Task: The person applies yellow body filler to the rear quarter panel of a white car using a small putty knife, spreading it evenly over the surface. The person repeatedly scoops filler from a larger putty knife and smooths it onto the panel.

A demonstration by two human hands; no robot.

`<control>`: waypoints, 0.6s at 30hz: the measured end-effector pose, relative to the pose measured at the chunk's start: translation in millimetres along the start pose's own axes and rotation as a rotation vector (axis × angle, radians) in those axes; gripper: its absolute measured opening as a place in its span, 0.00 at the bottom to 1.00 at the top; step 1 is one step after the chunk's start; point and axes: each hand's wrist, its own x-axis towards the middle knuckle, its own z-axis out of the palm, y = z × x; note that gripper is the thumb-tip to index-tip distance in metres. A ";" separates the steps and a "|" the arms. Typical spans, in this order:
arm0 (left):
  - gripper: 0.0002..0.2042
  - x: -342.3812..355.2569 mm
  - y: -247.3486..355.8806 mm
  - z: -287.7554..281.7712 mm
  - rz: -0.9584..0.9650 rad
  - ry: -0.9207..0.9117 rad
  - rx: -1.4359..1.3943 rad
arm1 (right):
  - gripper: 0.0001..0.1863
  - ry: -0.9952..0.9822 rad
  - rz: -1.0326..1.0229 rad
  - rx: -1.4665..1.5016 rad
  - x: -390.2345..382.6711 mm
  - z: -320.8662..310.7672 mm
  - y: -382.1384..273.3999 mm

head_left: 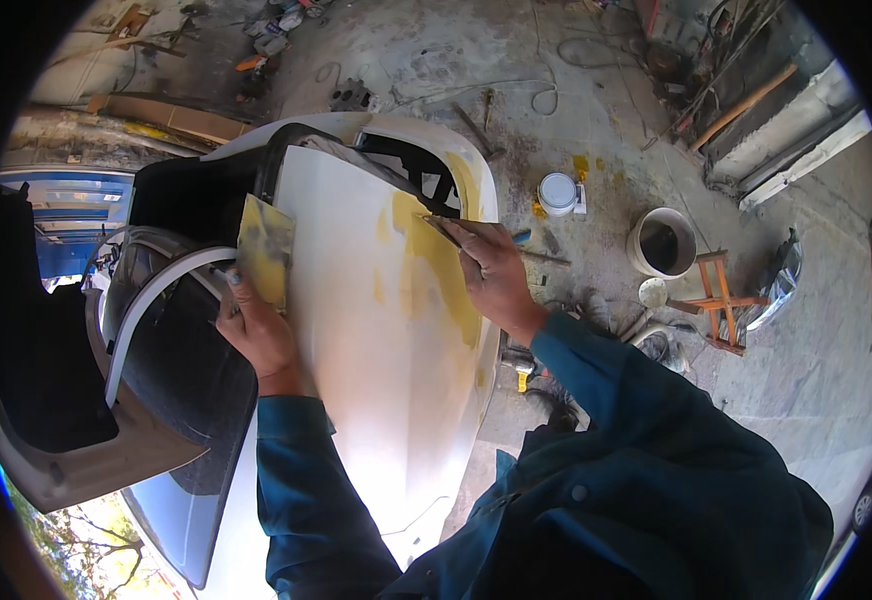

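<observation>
A white car body panel [346, 350] lies below my hands, with yellow body filler [441, 270] smeared along its right side. My left hand [261, 335] grips a flat rectangular mixing board [267, 250] by its lower edge; the board is coated with yellow and grey smears. My right hand [496, 270] is closed around a thin dark filler spreader [441, 229]. The spreader's edge meets the panel at the upper end of the yellow patch. My right fingers hide most of the spreader.
Left of the panel are the car's dark rear window [181, 370] and open trunk [196, 195]. On the concrete floor to the right stand a white can [557, 193], a bucket [663, 243] and a small wooden stool [721, 300]. A hose [546, 100] lies farther off.
</observation>
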 end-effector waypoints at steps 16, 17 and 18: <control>0.29 -2.1 4.0 -0.6 0.012 0.056 -0.017 | 0.17 -0.157 0.007 0.016 52.5 -44.2 13.6; 0.29 -2.0 5.3 0.5 0.014 0.072 -0.008 | 0.17 -0.160 -0.036 0.008 63.4 -41.4 14.5; 0.29 -2.0 6.9 1.6 0.016 0.089 0.001 | 0.17 -0.189 -0.056 0.013 71.9 -39.3 14.1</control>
